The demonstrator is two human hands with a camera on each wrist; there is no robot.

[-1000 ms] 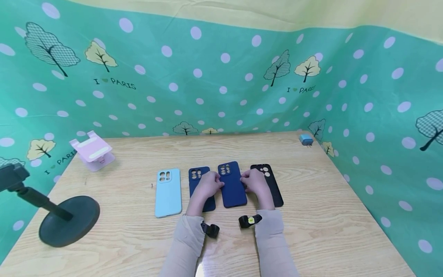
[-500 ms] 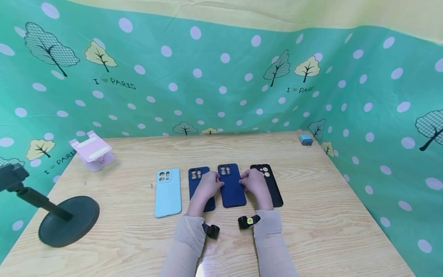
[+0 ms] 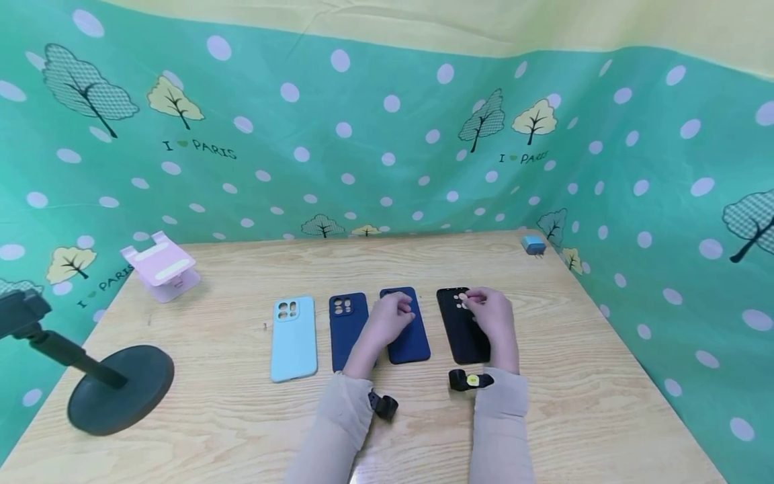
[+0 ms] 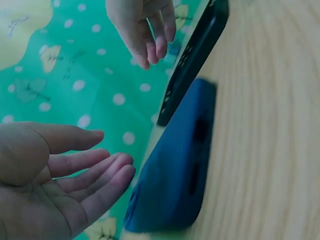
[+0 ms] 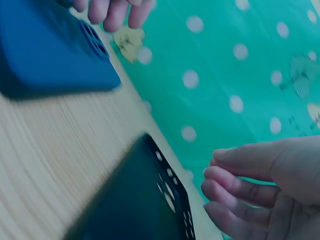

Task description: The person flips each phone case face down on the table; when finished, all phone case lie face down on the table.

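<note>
Four flat phone cases would be several in a row: a light blue phone case [image 3: 293, 346], a dark blue phone case [image 3: 346, 329], another dark blue phone case [image 3: 417, 339] and a black phone case [image 3: 462, 336]. Over the second dark blue one hovers my left hand [image 3: 389, 319], hiding part of its camera cutouts. The left wrist view shows the left hand's loosely bent fingers [image 4: 95, 185] apart from that case, holding nothing. My right hand [image 3: 494, 314] is over the black case's right edge. In the right wrist view its fingers [image 5: 235, 192] are gently bent, with nothing between them.
A black round-based stand [image 3: 121, 390] is at the left. Behind it sits a pink folding phone stand [image 3: 166, 265]. A small blue block [image 3: 535, 244] lies at the far right corner. A green patterned cloth [image 3: 387, 134] borders the wooden table [image 3: 574, 376].
Both hands have let go of the second dark blue case. The left hand has moved right, over it. The right hand has moved right to the black case, which now stands slightly straighter.
</note>
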